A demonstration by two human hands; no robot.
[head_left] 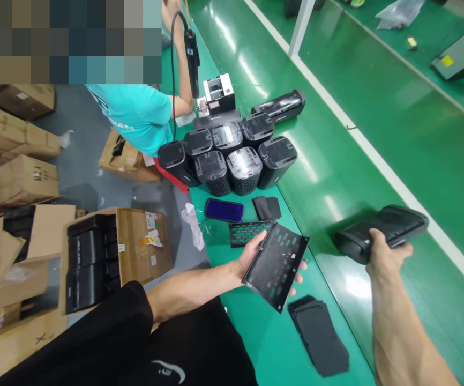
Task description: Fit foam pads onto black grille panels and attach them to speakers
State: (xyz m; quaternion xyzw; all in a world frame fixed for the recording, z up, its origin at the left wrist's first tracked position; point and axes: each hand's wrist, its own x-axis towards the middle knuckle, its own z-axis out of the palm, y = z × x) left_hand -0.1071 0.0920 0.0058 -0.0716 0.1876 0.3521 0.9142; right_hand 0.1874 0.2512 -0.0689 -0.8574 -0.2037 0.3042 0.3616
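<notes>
"How many upright black housings (245,167) stand before you?"

"Seven on your green table (262,340), with one lying housing (281,106) behind."

"And your grips?"

"Your left hand (252,253) grasps one slotted panel (276,268), thin, dark and glossy, above the table; a second panel (242,235) lies near one phone (224,210). Your right hand (385,252) clasps one rounded black case (395,221) beyond the table's edge."

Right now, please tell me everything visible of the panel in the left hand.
The panel is thin, black and roughly rectangular, with a glossy, plastic-like face, rows of oblong slots and small pale spots near some corners. It is tilted above the green table, held in the left hand: the thumb lies at its left edge, and fingertips show past its right edge.
</notes>
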